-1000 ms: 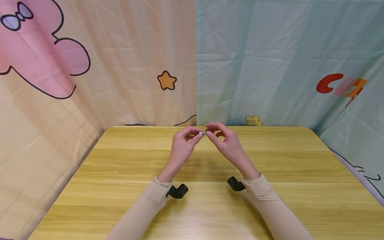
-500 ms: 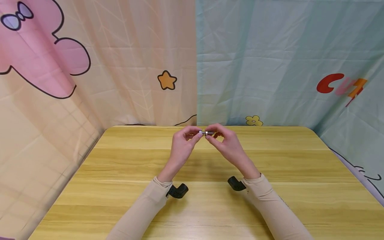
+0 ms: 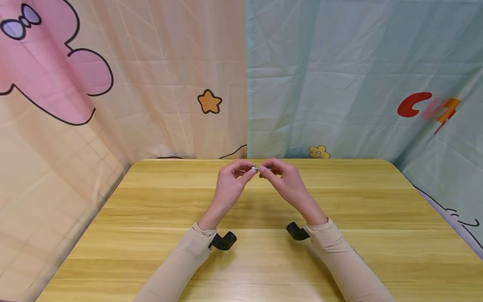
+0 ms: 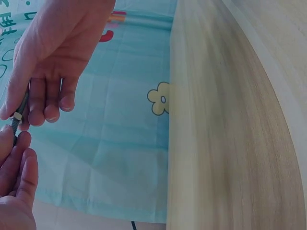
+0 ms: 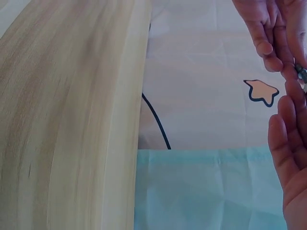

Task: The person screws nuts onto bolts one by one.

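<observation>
Just above the far part of the table, my left hand pinches the head end of a small metal bolt between thumb and fingers. Opposite it, my right hand has thumb and forefinger on a hex nut threaded partway along the shank. The left wrist view shows the nut at the right thumb's tip, with bare shank running on past it. In the right wrist view the bolt is mostly covered by fingers and cut by the frame edge.
A wood-grain table lies beneath both hands. Printed curtains hang along its far edge and both sides. Black camera mounts project inward from both wrists.
The right thumb and fingers have shifted along the nut, baring it half a second ago and covering it again now. The left hand keeps its pinch almost in place.
</observation>
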`<state>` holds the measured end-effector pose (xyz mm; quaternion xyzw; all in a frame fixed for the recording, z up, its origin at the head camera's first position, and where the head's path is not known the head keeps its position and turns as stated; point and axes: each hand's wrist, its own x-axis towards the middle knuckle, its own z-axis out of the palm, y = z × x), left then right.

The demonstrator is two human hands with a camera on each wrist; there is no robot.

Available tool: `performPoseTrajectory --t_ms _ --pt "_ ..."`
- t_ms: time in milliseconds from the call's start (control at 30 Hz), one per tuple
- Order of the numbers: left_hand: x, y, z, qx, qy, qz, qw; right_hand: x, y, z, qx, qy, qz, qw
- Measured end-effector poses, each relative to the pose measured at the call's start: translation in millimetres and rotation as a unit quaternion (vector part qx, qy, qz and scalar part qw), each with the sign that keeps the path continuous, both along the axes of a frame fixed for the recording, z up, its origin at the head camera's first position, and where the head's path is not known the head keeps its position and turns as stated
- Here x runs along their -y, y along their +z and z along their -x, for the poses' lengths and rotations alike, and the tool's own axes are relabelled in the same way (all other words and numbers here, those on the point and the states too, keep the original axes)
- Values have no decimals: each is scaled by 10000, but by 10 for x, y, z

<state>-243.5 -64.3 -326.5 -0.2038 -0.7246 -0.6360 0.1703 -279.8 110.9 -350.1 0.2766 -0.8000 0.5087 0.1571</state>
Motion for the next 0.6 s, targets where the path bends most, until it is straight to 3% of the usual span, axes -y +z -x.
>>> performPoseTrajectory --t_ms 400,600 --pt "-4 5 0 -8 91 19 10000 -25 -34 38 -11 -99 -159 9998" --pt "14 -2 5 6 135 2 9999 -23 -35 53 -379 233 148 9989"
